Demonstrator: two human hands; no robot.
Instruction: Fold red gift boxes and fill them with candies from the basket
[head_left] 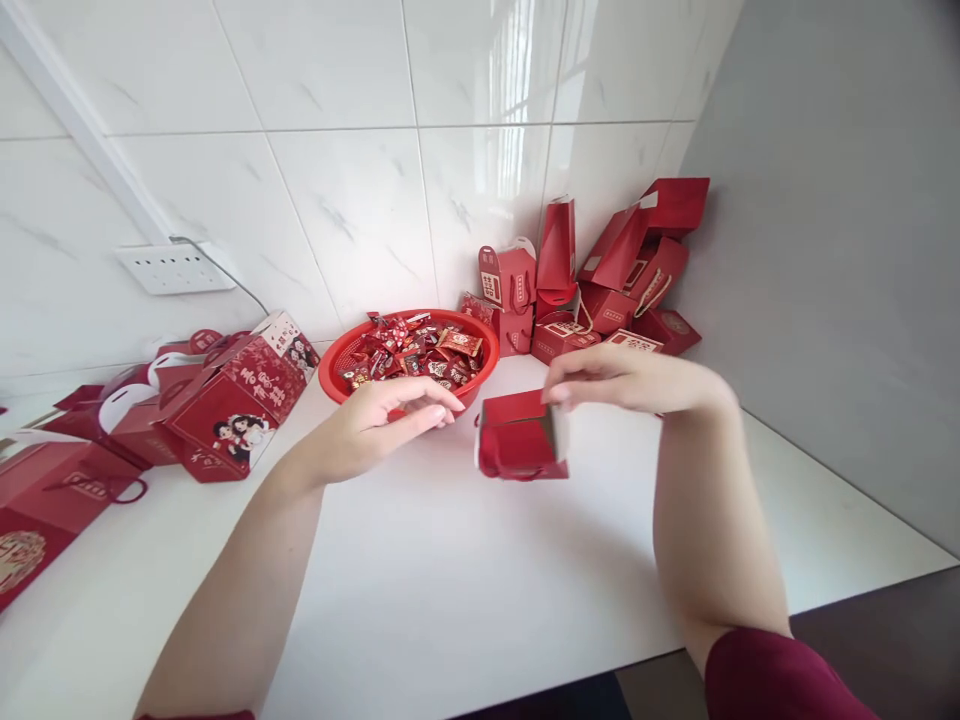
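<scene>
A small red gift box (521,440) with its top open sits in the middle of the white table, tilted a little and slightly blurred. At its upper right edge, my right hand (611,380) pinches the box between thumb and fingers. My left hand (390,425) is held in the air to the left of the box, fingers stretched out and thumb apart, with nothing seen in it. Just behind that hand stands a red plastic basket (330,372) full of wrapped candies (420,350). The inside of the box is only partly visible.
Several red gift boxes (600,305) are piled against the tiled wall at the back right. More boxes (240,400), some with cord handles, crowd the left side. A socket strip (176,270) with a cable is on the wall. A grey panel (825,250) bounds the right.
</scene>
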